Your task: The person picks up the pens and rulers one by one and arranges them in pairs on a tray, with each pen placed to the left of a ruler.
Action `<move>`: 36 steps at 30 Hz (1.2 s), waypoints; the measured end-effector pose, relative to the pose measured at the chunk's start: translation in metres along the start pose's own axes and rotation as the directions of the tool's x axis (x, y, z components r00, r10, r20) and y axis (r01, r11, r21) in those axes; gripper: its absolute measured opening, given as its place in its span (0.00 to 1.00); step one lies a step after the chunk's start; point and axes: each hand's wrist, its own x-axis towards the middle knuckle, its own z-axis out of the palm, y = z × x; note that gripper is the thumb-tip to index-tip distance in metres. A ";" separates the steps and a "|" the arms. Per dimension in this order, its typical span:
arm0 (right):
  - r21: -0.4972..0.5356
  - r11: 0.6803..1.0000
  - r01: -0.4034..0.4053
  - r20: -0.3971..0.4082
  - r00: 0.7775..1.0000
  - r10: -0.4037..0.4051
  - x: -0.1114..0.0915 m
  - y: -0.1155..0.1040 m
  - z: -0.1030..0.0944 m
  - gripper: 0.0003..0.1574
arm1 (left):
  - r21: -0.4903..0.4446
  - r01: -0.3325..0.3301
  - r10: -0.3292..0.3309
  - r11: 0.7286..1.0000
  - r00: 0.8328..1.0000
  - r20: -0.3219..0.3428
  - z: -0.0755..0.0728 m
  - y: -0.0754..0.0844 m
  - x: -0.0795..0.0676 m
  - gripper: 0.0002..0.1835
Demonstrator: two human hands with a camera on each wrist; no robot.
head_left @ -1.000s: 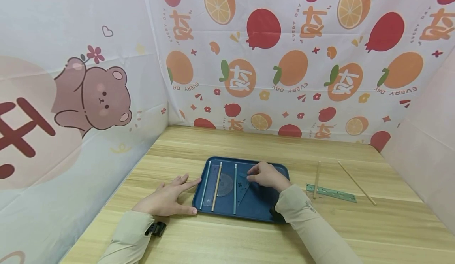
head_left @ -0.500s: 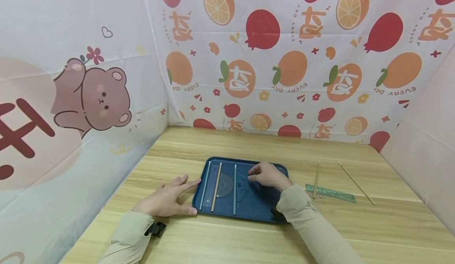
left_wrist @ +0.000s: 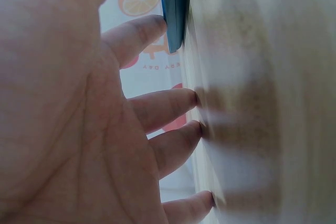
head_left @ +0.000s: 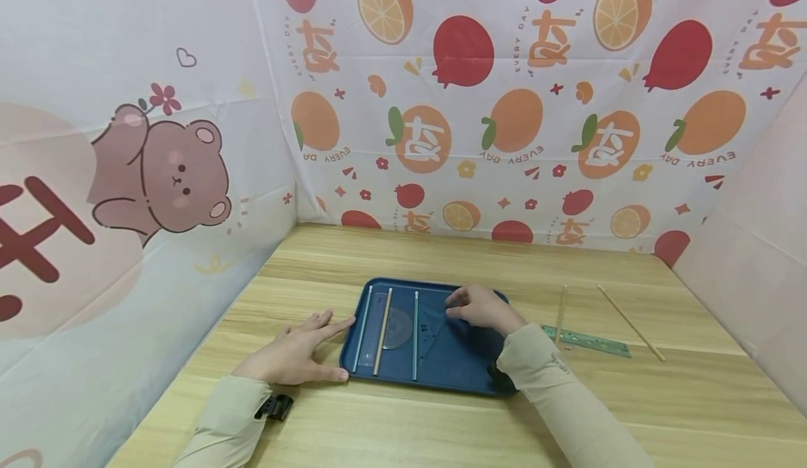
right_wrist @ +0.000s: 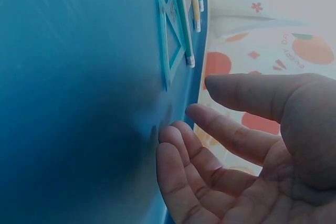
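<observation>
A dark blue tray point(head_left: 463, 370) lies on the wooden table. My left hand point(head_left: 293, 352) is spread flat beside it, with index fingertip and thumb at its left rim; the other fingertips rest on the table in the left wrist view. Above the tray's right half is my right hand point(head_left: 482, 310), fingers loosely bent with nothing between them. A translucent green set square point(right_wrist: 167, 35) lies just left of those fingers, apart from them in the right wrist view. Beside it is a green pencil point(head_left: 416, 335), then a clear protractor point(head_left: 398, 329), a yellow pencil point(head_left: 382, 331), a clear ruler point(head_left: 373, 345) and another green pencil point(head_left: 362, 329).
Right of the tray, a green stencil ruler point(head_left: 595, 343) lies on the table with a wooden stick point(head_left: 562, 310) across it. A second wooden stick point(head_left: 630, 323) slants nearby. Printed cloth walls point(head_left: 403, 195) close off the back and sides.
The right hand has moved slightly right, away from the set square, which now lies flat in the tray. The left hand stays at the tray's left rim.
</observation>
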 end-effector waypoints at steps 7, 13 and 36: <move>0.006 1.000 0.009 0.003 1.000 -0.009 0.003 0.006 -0.007 0.20 | 0.000 0.006 -0.006 1.000 1.000 0.004 -0.001 -0.001 -0.001 0.55; 0.023 1.000 0.017 0.015 1.000 -0.017 0.001 0.010 -0.016 0.23 | -0.007 0.006 -0.006 1.000 1.000 0.008 0.000 -0.002 -0.002 0.55; 0.049 0.998 -0.024 -0.018 1.000 0.025 -0.015 0.034 -0.051 0.29 | 0.002 0.009 -0.009 1.000 1.000 0.003 0.001 -0.001 -0.001 0.55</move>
